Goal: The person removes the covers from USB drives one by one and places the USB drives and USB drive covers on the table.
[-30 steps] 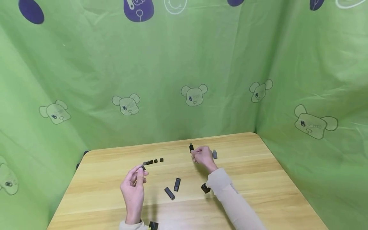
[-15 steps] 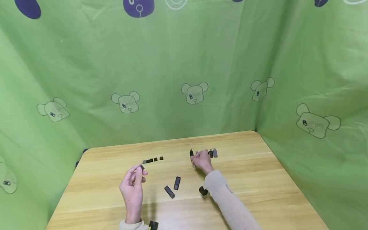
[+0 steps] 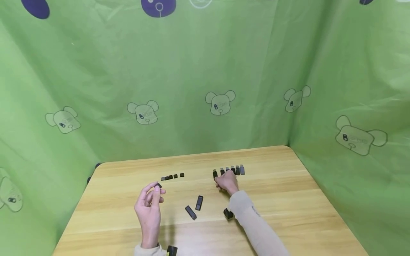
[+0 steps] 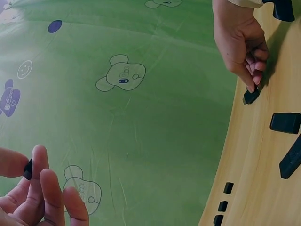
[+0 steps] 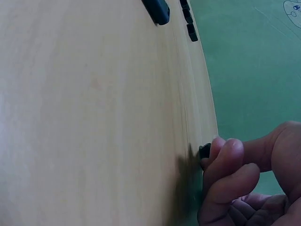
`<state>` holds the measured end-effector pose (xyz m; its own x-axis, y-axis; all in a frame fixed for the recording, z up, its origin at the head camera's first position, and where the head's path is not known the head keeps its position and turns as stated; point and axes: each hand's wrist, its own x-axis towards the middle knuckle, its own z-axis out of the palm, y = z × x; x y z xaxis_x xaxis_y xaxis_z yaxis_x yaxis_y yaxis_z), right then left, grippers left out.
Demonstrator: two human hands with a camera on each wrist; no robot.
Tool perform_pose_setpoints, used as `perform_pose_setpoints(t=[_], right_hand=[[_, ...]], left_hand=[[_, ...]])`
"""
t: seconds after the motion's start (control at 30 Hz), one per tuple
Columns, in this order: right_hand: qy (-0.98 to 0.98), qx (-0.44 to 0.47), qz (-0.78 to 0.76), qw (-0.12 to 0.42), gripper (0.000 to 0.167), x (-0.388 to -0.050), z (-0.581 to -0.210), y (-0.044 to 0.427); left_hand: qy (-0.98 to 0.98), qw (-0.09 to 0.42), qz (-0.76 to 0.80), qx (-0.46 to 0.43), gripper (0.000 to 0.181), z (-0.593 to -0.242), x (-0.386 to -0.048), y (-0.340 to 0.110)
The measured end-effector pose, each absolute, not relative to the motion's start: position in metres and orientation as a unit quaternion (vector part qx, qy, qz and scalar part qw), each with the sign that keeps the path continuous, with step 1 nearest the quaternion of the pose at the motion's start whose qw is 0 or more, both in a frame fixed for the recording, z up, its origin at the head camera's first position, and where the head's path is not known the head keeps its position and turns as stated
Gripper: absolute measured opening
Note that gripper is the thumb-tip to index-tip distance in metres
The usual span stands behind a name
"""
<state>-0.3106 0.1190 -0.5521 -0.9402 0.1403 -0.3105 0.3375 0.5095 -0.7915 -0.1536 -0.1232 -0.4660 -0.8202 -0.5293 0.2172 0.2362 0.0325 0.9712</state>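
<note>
My left hand is raised over the table and pinches a small black cap between thumb and fingertip. In the left wrist view the same cap shows dark between the fingers. Farther right, my right hand holds a black USB stick by its near end, its metal plug pointing to the back. That stick sits at the left end of a row of several USB sticks, partly hidden behind the hand. The right wrist view shows curled fingers around the stick's dark end.
Several small black caps lie in a line at the back left. Two dark USB sticks, one slanting and one more upright, lie mid-table. Green curtains stand behind the wooden table.
My right hand has come nearer with the black stick, which now lines up with the row. More of the row's sticks show behind it. The left hand keeps its pinch on the cap.
</note>
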Motion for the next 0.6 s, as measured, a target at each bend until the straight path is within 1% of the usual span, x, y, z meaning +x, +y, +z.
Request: perform_pose_setpoints(t=[0.17,0.6], right_hand=[[0.868,0.141,-0.464,0.105,0.02,-0.31,-0.5515,0.12],[0.871,0.144,-0.461,0.092,0.023,-0.3089,-0.5541,0.1227]], left_hand=[[-0.666,0.275,-0.685,0.108,0.024,-0.4653,-0.1531,-0.1225],[-0.679,0.263,-0.676,0.115,0.022,-0.466,-0.1512,-0.1202]])
